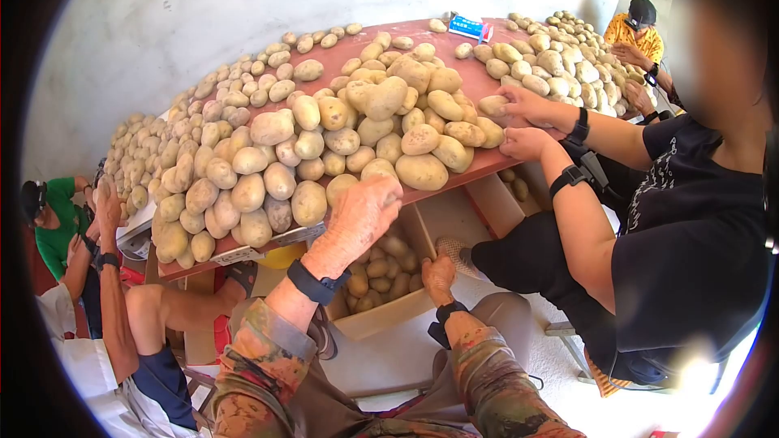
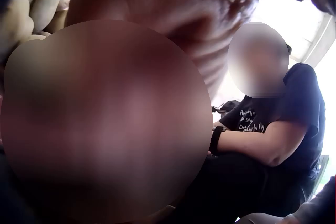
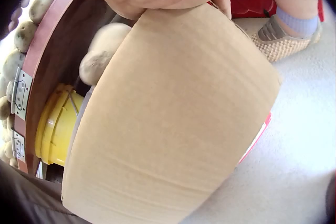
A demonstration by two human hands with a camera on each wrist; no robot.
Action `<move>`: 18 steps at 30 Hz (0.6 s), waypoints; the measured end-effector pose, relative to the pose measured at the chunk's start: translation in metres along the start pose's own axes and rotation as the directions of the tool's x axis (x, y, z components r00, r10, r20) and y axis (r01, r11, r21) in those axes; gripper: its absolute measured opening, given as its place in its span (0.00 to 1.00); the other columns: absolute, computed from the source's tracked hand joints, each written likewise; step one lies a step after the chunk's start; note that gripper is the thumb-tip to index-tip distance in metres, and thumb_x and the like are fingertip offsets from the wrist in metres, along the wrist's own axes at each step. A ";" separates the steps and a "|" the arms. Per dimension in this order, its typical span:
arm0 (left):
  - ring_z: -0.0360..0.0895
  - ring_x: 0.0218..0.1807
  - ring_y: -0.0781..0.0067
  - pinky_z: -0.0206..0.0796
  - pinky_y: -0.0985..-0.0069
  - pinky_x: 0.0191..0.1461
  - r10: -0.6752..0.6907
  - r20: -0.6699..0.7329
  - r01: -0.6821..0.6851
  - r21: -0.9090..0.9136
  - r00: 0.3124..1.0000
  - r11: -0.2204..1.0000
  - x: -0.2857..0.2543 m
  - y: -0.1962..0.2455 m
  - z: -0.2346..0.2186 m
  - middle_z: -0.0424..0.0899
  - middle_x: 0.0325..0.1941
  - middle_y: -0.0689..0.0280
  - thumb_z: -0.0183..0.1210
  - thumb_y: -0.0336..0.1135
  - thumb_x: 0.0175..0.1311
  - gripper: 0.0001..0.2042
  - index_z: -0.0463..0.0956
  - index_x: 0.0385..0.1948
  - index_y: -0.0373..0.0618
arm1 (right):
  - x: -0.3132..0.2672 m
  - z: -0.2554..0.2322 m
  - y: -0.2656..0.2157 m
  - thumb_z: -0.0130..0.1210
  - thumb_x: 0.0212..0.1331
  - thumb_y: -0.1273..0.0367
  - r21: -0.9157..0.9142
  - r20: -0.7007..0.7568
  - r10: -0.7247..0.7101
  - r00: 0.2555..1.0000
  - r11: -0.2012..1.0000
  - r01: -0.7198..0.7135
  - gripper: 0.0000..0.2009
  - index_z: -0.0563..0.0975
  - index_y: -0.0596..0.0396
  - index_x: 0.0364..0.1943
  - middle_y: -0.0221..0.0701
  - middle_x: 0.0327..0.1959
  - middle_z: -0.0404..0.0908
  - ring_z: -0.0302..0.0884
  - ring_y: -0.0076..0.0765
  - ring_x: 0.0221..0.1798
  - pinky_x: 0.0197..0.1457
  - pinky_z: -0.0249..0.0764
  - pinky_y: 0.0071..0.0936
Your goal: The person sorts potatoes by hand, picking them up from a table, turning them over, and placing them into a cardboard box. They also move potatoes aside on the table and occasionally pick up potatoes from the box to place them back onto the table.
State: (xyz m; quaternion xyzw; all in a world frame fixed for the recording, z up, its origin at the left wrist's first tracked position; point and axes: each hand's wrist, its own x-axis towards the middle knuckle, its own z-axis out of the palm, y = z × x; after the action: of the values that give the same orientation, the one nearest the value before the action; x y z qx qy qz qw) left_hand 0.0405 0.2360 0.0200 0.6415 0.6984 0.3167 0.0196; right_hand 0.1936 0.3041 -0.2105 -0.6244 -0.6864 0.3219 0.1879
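Potatoes (image 1: 385, 97) are heaped on a reddish table (image 1: 479, 166). My left hand (image 1: 361, 215) is at the table's front edge, its fingers bent beside the nearest potatoes; I cannot tell whether one is inside it. The left wrist view is largely blurred over this hand. Below the edge, a cardboard box (image 1: 385, 316) stands with several potatoes (image 1: 385, 272) in it. My right hand (image 1: 439, 277) grips the box's right rim, and in the right wrist view its fingers bend over the cardboard (image 3: 168, 98). Two potatoes (image 3: 102, 50) show beyond the rim there, one blurred.
To the right a person in black (image 1: 690, 251) handles a potato at the same table. Others sit at the left, one in green (image 1: 61, 227), and one in yellow (image 1: 633, 36) at the far right. A yellow bucket (image 3: 60, 124) stands under the table; a blue box (image 1: 471, 28) lies on it.
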 end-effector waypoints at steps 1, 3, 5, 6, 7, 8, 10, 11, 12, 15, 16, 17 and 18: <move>0.77 0.34 0.58 0.69 0.64 0.36 0.095 -0.162 -0.077 0.113 0.982 0.991 0.002 0.000 0.000 0.77 0.32 0.60 0.62 0.30 0.47 0.14 0.75 0.38 0.44 | 0.000 0.001 0.001 0.57 0.49 0.67 -0.002 -0.003 0.001 1.000 1.000 -0.001 0.19 0.75 0.57 0.47 0.45 0.41 0.81 0.78 0.52 0.47 0.52 0.71 0.43; 0.74 0.42 0.56 0.66 0.61 0.44 0.088 -0.144 -0.045 0.280 0.986 0.959 0.004 -0.008 0.004 0.74 0.41 0.59 0.67 0.34 0.44 0.22 0.72 0.44 0.48 | 0.001 0.001 0.001 0.57 0.49 0.67 0.005 -0.010 -0.007 1.000 1.000 0.007 0.19 0.75 0.57 0.47 0.45 0.41 0.81 0.78 0.52 0.47 0.52 0.71 0.43; 0.72 0.48 0.54 0.64 0.59 0.50 0.076 -0.089 -0.037 0.379 0.993 0.925 0.005 -0.013 0.009 0.72 0.45 0.57 0.69 0.36 0.42 0.27 0.70 0.48 0.49 | 0.001 0.001 0.002 0.57 0.48 0.67 0.017 -0.011 -0.016 1.000 1.000 0.017 0.19 0.75 0.57 0.47 0.45 0.41 0.81 0.78 0.52 0.47 0.52 0.71 0.43; 0.70 0.50 0.53 0.63 0.58 0.52 0.044 -0.057 -0.017 0.408 0.997 0.913 0.005 -0.016 0.014 0.71 0.48 0.55 0.69 0.36 0.41 0.29 0.69 0.50 0.49 | 0.001 0.001 0.002 0.57 0.48 0.67 0.020 -0.008 -0.019 1.000 1.000 0.019 0.19 0.75 0.57 0.47 0.45 0.41 0.81 0.78 0.52 0.47 0.52 0.71 0.43; 0.68 0.52 0.51 0.61 0.58 0.54 0.011 -0.026 0.001 0.437 1.000 0.899 0.007 -0.020 0.021 0.69 0.51 0.54 0.70 0.36 0.40 0.31 0.69 0.53 0.49 | 0.001 0.001 0.001 0.57 0.48 0.67 0.020 -0.001 -0.017 1.000 1.000 0.017 0.19 0.75 0.57 0.46 0.45 0.41 0.81 0.78 0.51 0.47 0.52 0.71 0.43; 0.67 0.54 0.50 0.60 0.57 0.57 -0.022 0.004 0.017 0.466 1.000 0.884 0.008 -0.022 0.025 0.68 0.53 0.52 0.70 0.36 0.40 0.34 0.68 0.55 0.50 | 0.002 0.000 0.001 0.57 0.48 0.67 0.017 0.005 -0.014 1.000 1.000 0.014 0.19 0.75 0.57 0.46 0.45 0.40 0.81 0.77 0.51 0.47 0.52 0.71 0.43; 0.67 0.54 0.50 0.61 0.57 0.57 -0.043 0.035 0.020 0.488 0.998 0.873 0.013 -0.021 0.025 0.68 0.53 0.52 0.71 0.37 0.38 0.35 0.68 0.56 0.50 | 0.003 0.001 0.002 0.57 0.48 0.67 0.008 0.017 -0.009 1.000 1.000 0.008 0.18 0.75 0.57 0.46 0.46 0.40 0.80 0.77 0.52 0.48 0.52 0.71 0.43; 0.67 0.54 0.50 0.61 0.57 0.57 -0.054 0.051 0.021 0.499 0.997 0.867 0.016 -0.020 0.025 0.68 0.52 0.51 0.71 0.37 0.38 0.36 0.68 0.56 0.50 | 0.003 0.001 0.002 0.57 0.48 0.67 0.008 0.018 -0.007 1.000 1.000 0.007 0.18 0.75 0.57 0.45 0.46 0.40 0.80 0.77 0.52 0.48 0.52 0.71 0.43; 0.67 0.54 0.50 0.61 0.57 0.57 -0.074 0.058 0.036 0.493 0.996 0.869 0.017 -0.019 0.025 0.68 0.52 0.51 0.71 0.37 0.38 0.35 0.68 0.56 0.50 | 0.003 0.002 0.003 0.57 0.48 0.67 0.008 0.019 -0.005 1.000 1.000 0.005 0.18 0.75 0.57 0.45 0.46 0.40 0.80 0.77 0.52 0.48 0.52 0.71 0.44; 0.67 0.55 0.49 0.62 0.57 0.57 -0.127 0.063 0.084 0.464 0.990 0.882 0.021 -0.018 0.024 0.68 0.53 0.52 0.70 0.38 0.38 0.33 0.69 0.54 0.50 | 0.003 0.003 0.003 0.56 0.48 0.66 0.018 0.006 -0.015 1.000 1.000 0.015 0.18 0.75 0.57 0.44 0.46 0.40 0.80 0.77 0.53 0.47 0.51 0.72 0.44; 0.67 0.55 0.49 0.62 0.57 0.57 -0.141 0.058 0.101 0.443 0.988 0.891 0.022 -0.018 0.024 0.68 0.53 0.52 0.69 0.39 0.39 0.33 0.70 0.54 0.50 | 0.002 0.003 0.003 0.56 0.48 0.66 0.014 0.002 -0.023 1.000 1.000 0.023 0.17 0.75 0.57 0.44 0.47 0.40 0.80 0.77 0.53 0.47 0.51 0.72 0.45; 0.67 0.55 0.49 0.63 0.57 0.57 -0.155 0.054 0.118 0.423 0.986 0.899 0.022 -0.017 0.024 0.68 0.54 0.53 0.69 0.39 0.39 0.32 0.70 0.53 0.50 | 0.002 0.002 0.004 0.56 0.48 0.66 0.011 -0.002 -0.031 1.000 0.999 0.031 0.17 0.75 0.57 0.44 0.47 0.40 0.80 0.77 0.54 0.47 0.51 0.71 0.45; 0.67 0.55 0.49 0.63 0.58 0.57 -0.150 0.039 0.121 0.405 0.988 0.906 0.021 -0.015 0.021 0.68 0.53 0.54 0.68 0.39 0.39 0.31 0.70 0.52 0.50 | 0.001 0.002 0.004 0.56 0.49 0.66 0.008 -0.005 -0.039 0.999 0.999 0.039 0.17 0.75 0.57 0.44 0.47 0.40 0.80 0.77 0.54 0.47 0.51 0.71 0.45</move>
State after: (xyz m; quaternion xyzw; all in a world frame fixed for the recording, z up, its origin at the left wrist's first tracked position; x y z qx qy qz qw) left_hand 0.0328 0.2645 0.0042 0.5924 0.7903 0.1421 -0.0661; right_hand 0.1952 0.3049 -0.2142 -0.6109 -0.6968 0.3193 0.1984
